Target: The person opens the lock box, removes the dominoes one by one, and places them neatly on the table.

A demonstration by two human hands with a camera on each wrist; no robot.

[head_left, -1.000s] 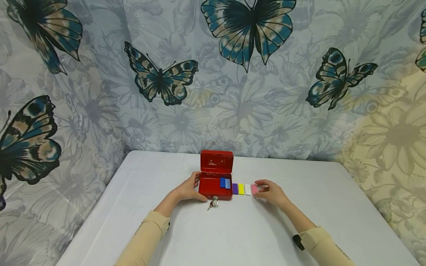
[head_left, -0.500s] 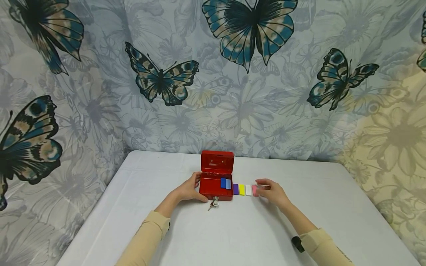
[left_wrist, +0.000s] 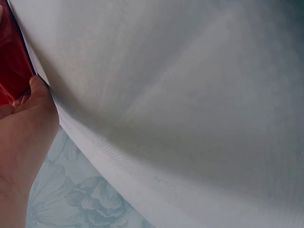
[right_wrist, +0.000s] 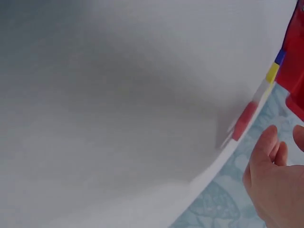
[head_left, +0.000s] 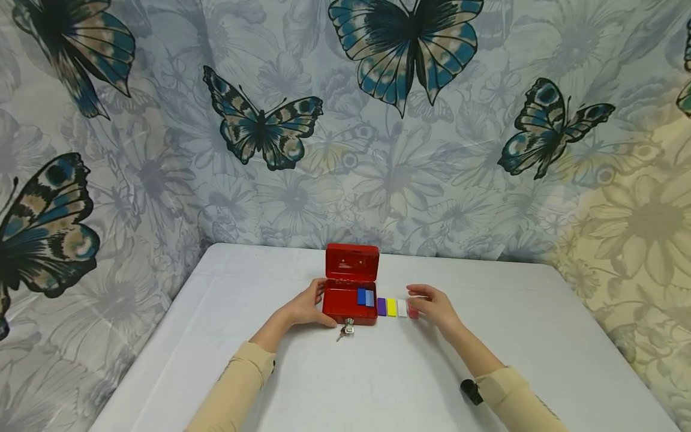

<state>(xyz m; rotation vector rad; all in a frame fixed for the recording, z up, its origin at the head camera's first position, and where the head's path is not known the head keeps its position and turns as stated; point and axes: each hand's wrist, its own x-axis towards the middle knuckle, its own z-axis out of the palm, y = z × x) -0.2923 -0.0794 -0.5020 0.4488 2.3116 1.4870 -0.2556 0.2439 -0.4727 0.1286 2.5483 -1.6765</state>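
A red metal cash box [head_left: 335,305] stands with its lid raised. My left hand [head_left: 306,307] grips the box's left side, thumb at the front corner. In the left wrist view the same hand [left_wrist: 33,111] holds the red wall. Two blue blocks [head_left: 365,297] lie inside at the right. Beside the box runs a row of a purple block [head_left: 381,306], a yellow block [head_left: 391,307], a white block [head_left: 402,308] and a pink block [right_wrist: 245,121]. My right hand [head_left: 438,308] is above the pink block, partly hiding it. In the right wrist view its fingers are apart and hold nothing.
A small padlock [head_left: 349,327] with keys [head_left: 341,333] hangs at the box's front. A white cloth covers the table [head_left: 356,384]. Behind it hangs a butterfly-patterned backdrop [head_left: 345,180]. A dark wrist device [head_left: 471,392] sits by the right sleeve.
My right hand has come off the pink block, rising and shifting slightly left over it. The pink block stays at the row's end. My left hand keeps its hold on the box.
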